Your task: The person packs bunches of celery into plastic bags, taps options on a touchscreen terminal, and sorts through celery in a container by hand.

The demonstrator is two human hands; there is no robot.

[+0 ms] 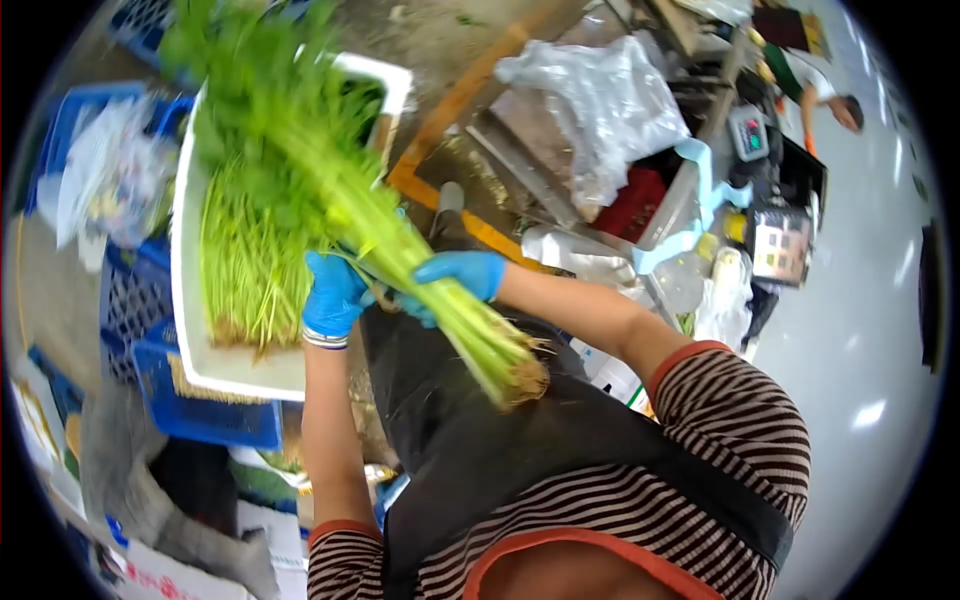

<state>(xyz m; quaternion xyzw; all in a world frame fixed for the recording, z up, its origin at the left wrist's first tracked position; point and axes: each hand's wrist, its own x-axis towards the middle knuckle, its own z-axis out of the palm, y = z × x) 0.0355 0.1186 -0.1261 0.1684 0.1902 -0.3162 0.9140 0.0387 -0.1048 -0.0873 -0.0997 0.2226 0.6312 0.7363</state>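
Observation:
A large bunch of celery [385, 235] lies diagonally before me, its blurred leaves at the upper left and its roots toward my apron. My right hand [458, 279], in a blue glove, is wrapped around the lower stalks. My left hand [336, 294], gloved in blue too, is curled just beside the bunch, over the edge of a white foam box [185, 300]. A thin strip or stem runs from its fingers toward the stalks; I cannot make out what it is. More celery [250, 260] is packed upright in the box, roots toward me.
Blue crates [205, 405] stand left of and below the box, one with plastic bags [120, 180]. Clear plastic sheeting [610, 100] covers part of a bench at the right, near a scale [748, 133]. Another person [805, 85] is at the far upper right.

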